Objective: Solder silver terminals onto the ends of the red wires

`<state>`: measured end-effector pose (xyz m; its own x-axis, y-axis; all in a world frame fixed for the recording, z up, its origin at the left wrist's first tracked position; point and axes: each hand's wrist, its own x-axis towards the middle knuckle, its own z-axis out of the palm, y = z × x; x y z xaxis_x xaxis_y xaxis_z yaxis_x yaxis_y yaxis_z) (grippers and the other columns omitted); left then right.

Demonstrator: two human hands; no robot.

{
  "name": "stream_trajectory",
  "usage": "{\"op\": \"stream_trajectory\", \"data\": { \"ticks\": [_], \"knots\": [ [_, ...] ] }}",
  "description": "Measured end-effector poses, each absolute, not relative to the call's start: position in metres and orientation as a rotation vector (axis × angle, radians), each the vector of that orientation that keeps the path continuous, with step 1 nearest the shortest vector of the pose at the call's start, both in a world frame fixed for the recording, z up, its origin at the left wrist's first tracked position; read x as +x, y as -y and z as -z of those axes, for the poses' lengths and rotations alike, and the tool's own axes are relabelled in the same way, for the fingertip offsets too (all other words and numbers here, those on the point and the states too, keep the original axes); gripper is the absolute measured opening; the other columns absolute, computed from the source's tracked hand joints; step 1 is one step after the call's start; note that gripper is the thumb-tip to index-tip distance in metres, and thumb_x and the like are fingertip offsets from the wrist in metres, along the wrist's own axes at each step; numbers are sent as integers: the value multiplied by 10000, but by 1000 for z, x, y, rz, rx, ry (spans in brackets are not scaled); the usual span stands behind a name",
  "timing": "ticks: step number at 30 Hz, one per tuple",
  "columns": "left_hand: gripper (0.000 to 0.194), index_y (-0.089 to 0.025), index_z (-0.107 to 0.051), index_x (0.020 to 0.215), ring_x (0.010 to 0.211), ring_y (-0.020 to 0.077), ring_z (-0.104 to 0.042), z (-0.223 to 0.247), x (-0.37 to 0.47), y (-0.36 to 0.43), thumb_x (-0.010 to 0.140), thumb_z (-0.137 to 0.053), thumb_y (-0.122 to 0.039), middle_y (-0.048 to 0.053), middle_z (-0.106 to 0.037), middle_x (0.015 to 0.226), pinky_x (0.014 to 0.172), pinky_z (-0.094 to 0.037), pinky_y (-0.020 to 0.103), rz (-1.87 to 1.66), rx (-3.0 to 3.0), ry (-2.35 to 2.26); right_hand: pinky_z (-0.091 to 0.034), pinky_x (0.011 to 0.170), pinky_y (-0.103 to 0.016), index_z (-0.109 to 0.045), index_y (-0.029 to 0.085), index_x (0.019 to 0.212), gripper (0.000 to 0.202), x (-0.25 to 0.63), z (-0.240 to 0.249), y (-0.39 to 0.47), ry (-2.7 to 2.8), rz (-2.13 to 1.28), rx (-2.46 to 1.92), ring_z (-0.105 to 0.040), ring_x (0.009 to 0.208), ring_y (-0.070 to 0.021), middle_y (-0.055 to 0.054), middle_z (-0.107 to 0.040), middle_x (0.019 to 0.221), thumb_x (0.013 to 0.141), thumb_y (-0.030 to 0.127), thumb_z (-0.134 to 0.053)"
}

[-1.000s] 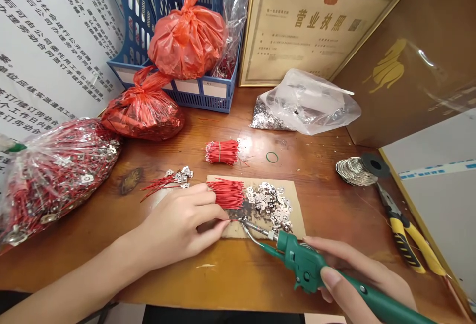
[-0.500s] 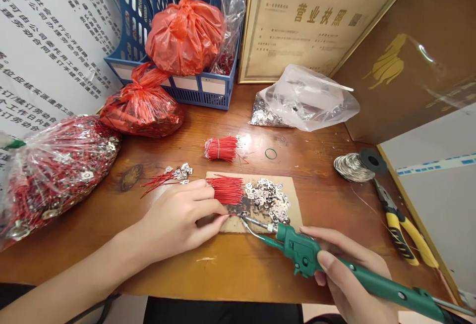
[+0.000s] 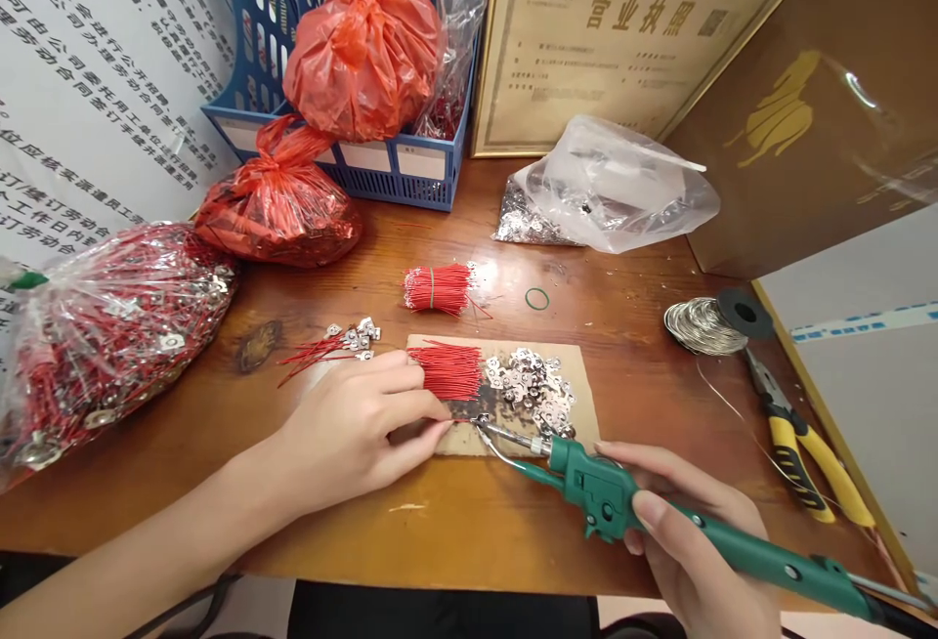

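Note:
Between thumb and forefinger, my left hand pinches a short red wire at the front of a scorched cardboard piece. My right hand is wrapped round a green soldering iron with a solder feed tube. Its tip meets a small metal tab at the wire's right end. On the cardboard, a row of red wires lies beside a heap of metal tabs. Left of these, several wires with tabs attached lie on the table, partly behind my left hand.
A banded red wire bundle and a green rubber band lie behind the cardboard. Solder wire spool and pliers are at right. Filled bags, a blue file rack and a plastic bag of tabs stand around.
The view has shifted slightly. Both hands keep nearly the same pose, with the iron's tip still at the tab and the wire still pinched.

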<state>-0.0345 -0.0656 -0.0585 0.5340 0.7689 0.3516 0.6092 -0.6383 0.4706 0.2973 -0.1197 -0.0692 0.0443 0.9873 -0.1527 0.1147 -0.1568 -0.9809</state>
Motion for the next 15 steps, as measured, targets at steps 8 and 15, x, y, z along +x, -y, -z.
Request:
{"op": "stream_trajectory", "data": {
  "ticks": [8,15],
  "knots": [
    [149,-214,-763,921,715,169,-546,57,-33,66,1038,-672,-212,-9,-651,763,705,-408,326,-773,2524,-1149,-505,455,-223,-899,237,1092,297,303,76,118,1098,-1309,-1335,-622,539,-161,-66,-685,719,905,451,-809],
    [130,-220,-764,922,711,167,-535,56,-33,67,1020,-683,-192,-12,-639,760,696,-400,329,-776,2523,-1167,-520,438,-232,-905,234,1093,300,306,78,113,936,-1364,-1285,-624,560,-170,-108,-745,812,876,426,-830]
  ]
}}
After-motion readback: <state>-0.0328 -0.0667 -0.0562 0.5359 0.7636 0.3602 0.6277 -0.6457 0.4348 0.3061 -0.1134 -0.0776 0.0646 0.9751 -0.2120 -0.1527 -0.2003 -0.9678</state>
